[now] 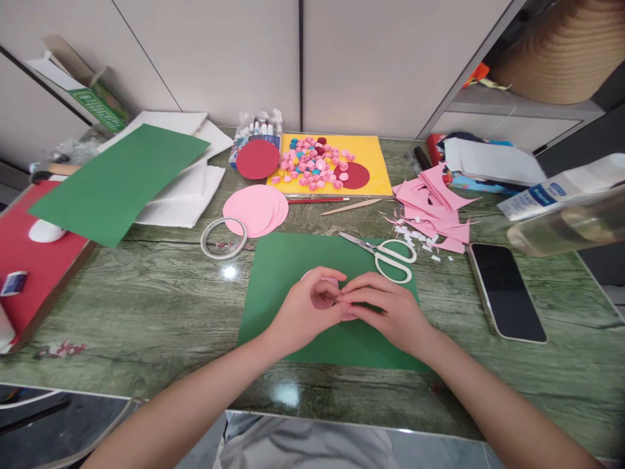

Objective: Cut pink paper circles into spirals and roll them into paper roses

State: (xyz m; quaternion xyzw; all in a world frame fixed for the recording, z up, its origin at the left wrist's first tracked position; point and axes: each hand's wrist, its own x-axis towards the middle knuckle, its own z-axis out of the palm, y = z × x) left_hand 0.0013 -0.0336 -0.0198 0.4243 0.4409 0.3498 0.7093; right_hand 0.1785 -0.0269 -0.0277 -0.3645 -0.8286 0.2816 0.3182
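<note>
My left hand (307,309) and my right hand (385,306) meet over a green paper sheet (278,286) on the table. Between their fingertips is a small pink paper piece (323,301), mostly hidden by the fingers. Both hands are closed round it in a pinch. White-handled scissors (388,254) lie on the sheet's far right corner, just beyond my right hand.
A stack of pink paper circles (254,208) and a tape roll (223,238) lie to the far left. A yellow sheet (374,159) bears several small paper rolls and a red circle. Pink scraps (434,202) and a phone (508,290) lie right. A large green sheet (117,182) lies left.
</note>
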